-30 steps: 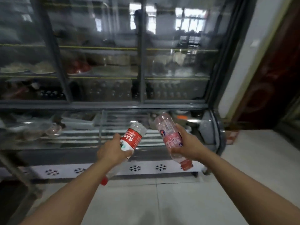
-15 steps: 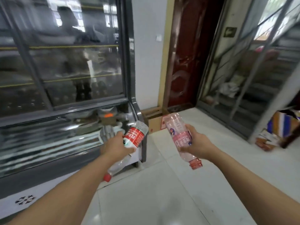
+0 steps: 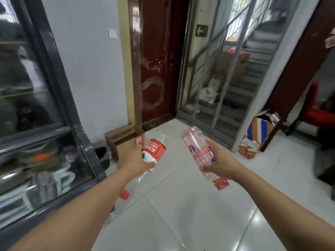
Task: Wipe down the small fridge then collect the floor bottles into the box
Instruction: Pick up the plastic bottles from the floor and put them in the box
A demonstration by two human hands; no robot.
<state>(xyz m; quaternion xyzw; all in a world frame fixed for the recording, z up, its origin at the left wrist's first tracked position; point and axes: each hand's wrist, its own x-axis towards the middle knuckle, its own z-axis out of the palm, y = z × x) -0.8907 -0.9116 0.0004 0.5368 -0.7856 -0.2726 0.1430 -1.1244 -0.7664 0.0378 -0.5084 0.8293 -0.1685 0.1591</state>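
left hand (image 3: 135, 159) fingers curl round clear red-labelled plastic bottle (image 3: 151, 154) | right hand (image 3: 216, 163) grips pink plastic bottle (image 3: 201, 154) | open brown cardboard box (image 3: 125, 140) far-left, floor | risk: tossed bottles bounce off rim

light: bright daylight from the barred window (image 3: 241, 24) upper right | glare: white sheen patches on the floor tiles (image 3: 181, 205), streaks on the red door (image 3: 155, 69), reflections on the fridge glass (image 3: 27, 87) | shadows: soft, faint | blur: motion smear, left side and right edge | distortion: wide-angle, uprights lean at the edges
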